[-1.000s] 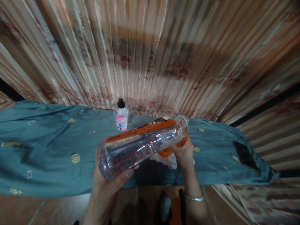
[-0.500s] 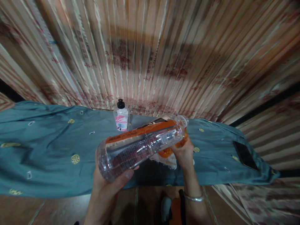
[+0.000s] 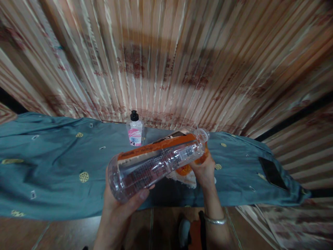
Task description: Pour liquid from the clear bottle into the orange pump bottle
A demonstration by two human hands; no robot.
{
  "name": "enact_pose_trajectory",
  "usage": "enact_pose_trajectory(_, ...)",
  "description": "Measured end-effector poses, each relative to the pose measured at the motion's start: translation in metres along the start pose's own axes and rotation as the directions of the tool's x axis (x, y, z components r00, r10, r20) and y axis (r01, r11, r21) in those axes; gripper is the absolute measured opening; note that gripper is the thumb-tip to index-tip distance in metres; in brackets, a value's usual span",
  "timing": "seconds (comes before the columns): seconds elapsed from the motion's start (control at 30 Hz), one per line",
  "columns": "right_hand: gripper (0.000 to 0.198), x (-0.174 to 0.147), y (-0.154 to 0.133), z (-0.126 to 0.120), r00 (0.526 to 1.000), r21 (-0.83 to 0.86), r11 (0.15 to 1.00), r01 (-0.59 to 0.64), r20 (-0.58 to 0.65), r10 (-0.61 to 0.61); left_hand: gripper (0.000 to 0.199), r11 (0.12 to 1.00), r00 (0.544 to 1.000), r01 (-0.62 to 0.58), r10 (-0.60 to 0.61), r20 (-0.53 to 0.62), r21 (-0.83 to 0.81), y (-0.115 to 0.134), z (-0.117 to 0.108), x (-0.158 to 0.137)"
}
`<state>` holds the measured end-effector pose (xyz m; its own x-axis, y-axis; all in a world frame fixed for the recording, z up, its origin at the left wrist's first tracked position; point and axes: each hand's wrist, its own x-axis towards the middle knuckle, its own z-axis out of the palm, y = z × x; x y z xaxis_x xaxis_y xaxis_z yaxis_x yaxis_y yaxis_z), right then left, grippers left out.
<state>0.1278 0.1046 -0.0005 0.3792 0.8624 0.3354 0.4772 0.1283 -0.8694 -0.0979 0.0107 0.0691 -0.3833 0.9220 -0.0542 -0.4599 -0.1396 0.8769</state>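
Note:
My left hand is wrapped around the base of a large clear plastic bottle with an orange and cream label. The bottle lies tilted in the air, its uncapped-looking neck up and to the right. Behind that neck, my right hand is closed on an amber see-through container; the bottle hides most of it and some of my fingers. Under it, a white cloth with a frayed edge lies on the table. A small pump-top bottle with a pink label and black cap stands upright beyond the large bottle.
A teal tablecloth with yellow patches covers the narrow table. A black phone lies near its right end. Pleated patterned curtains hang close behind the table and on the right. Tiled floor shows below the front edge.

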Motion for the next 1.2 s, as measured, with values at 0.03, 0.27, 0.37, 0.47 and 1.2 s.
enact_pose_trajectory(0.03, 0.05, -0.0001, -0.0001, 0.0001, 1.0, 0.005, 1.0, -0.006, 0.002, 0.006, 0.072, 1.0, 1.0, -0.002, 0.002, -0.001, -0.001, -0.0003, -0.0002, -0.0001)
enact_pose_trajectory(0.27, 0.051, 0.0004, 0.0028, 0.0011, 1.0, -0.016, 1.0, 0.017, -0.01, -0.017, 0.075, 1.0, 1.0, 0.013, -0.014, 0.009, 0.021, -0.0023, -0.0032, -0.0009)
enact_pose_trajectory(0.37, 0.054, 0.0006, 0.0025, 0.0013, 1.0, -0.018, 1.0, 0.004, -0.013, -0.004, 0.076, 1.0, 1.0, 0.012, -0.012, -0.007, 0.029, -0.0015, -0.0027, -0.0011)
enact_pose_trajectory(0.47, 0.055, 0.0005, 0.0008, 0.0011, 1.0, -0.027, 1.0, 0.01, -0.016, -0.01, 0.075, 0.999, 1.0, 0.004, -0.003, -0.007, 0.033, -0.001, -0.0019, -0.0007)
enact_pose_trajectory(1.2, 0.054, 0.0004, -0.0031, 0.0028, 0.999, -0.003, 1.0, -0.009, -0.05, 0.009, 0.083, 1.0, 1.0, -0.017, 0.018, -0.023, 0.02, -0.0027, 0.0009, -0.0055)
